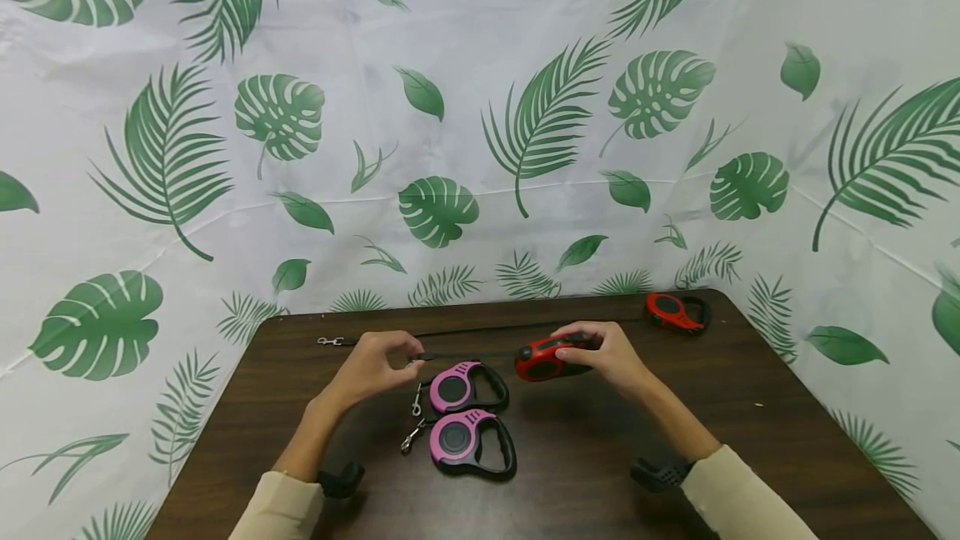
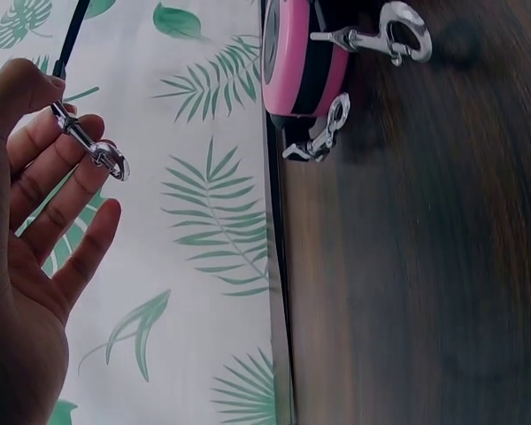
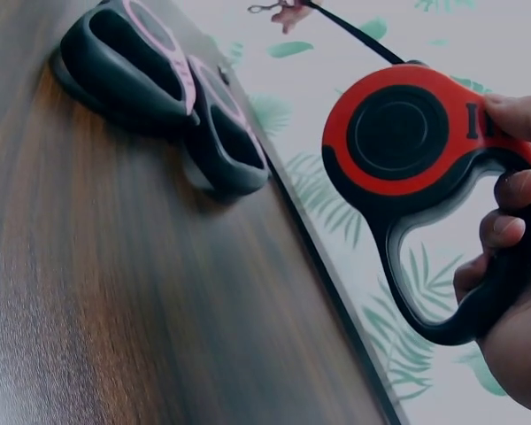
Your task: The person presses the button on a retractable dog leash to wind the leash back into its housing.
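My right hand (image 1: 611, 354) grips the handle of a red and black retractable dog leash (image 3: 398, 133), raised above the table. Its thumb lies near the button in the right wrist view. From the leash's case a black strap (image 1: 472, 354) runs left to my left hand (image 1: 381, 365). There the thumb and fingers pinch the strap's end by its silver snap hook (image 2: 93, 146). Below the strap, two pink and black retractable leashes (image 1: 453, 391) (image 1: 454, 438) lie on the table, their metal snap hooks (image 2: 323, 137) pointing left.
At the back right of the dark wooden table (image 1: 585, 473) lies a second red retractable leash (image 1: 671, 312). Its strap stretches along the back edge to a snap hook (image 1: 330, 342) at the left. A leaf-patterned white cloth (image 1: 465, 140) hangs behind the table.
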A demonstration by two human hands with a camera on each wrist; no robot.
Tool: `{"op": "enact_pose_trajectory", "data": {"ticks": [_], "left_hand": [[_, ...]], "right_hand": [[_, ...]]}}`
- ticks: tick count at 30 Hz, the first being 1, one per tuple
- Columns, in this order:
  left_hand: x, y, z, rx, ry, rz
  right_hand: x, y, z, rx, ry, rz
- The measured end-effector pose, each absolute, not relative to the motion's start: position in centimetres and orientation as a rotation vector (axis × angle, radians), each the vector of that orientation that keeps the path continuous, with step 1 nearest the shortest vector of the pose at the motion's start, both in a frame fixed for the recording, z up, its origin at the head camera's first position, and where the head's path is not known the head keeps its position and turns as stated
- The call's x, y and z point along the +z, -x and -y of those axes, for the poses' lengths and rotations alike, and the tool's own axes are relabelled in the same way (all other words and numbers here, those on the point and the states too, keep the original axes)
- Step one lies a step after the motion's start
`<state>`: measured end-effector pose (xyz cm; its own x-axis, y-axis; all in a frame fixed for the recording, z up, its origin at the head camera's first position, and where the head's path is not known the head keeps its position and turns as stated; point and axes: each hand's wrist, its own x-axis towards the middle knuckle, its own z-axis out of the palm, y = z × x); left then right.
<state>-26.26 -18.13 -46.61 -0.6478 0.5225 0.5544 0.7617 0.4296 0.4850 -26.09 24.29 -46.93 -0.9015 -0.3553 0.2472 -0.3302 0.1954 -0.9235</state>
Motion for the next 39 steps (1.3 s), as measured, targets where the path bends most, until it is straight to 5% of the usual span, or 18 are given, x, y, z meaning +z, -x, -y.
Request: {"op": "enact_pose_trajectory", "data": {"ticks": [39], "left_hand": [[-47.3,26.5,12.9,-1.144,1.185,2.337]], "right_hand": [[-47.4,26.0,-20.6,-1.873,0.674,-2.370]]}}
